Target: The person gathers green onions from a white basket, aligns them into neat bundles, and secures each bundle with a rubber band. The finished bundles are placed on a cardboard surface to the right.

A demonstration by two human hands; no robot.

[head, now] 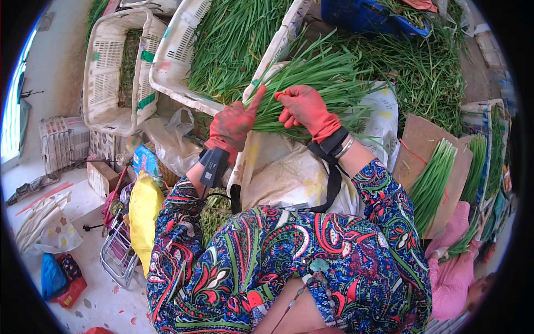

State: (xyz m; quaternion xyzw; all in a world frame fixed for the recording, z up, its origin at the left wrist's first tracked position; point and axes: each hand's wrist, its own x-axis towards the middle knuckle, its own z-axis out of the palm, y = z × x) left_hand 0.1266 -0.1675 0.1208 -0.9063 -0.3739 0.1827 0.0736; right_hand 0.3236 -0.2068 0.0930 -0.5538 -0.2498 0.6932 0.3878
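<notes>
My left hand (232,125), in a red glove with one finger stretched out, rests at the stem ends of a loose pile of garlic chives (317,92). Some of its fingers are hidden, so a grip cannot be made out. Over the same pile is my right hand (306,110), also red-gloved, its fingers curled and the thumb side pinched near the stalks. Whether a stalk is between those fingertips is unclear. Beneath the chives a pale floral plastic sheet (288,171) covers the surface before me.
A white plastic crate (173,62) of long greens stands ahead, beside another white crate (110,75). Loose greens (425,71) heap below a blue bin (363,18). Rightward, a chive bundle (434,183) lies on cardboard (411,146), near another person's pink sleeve (452,271).
</notes>
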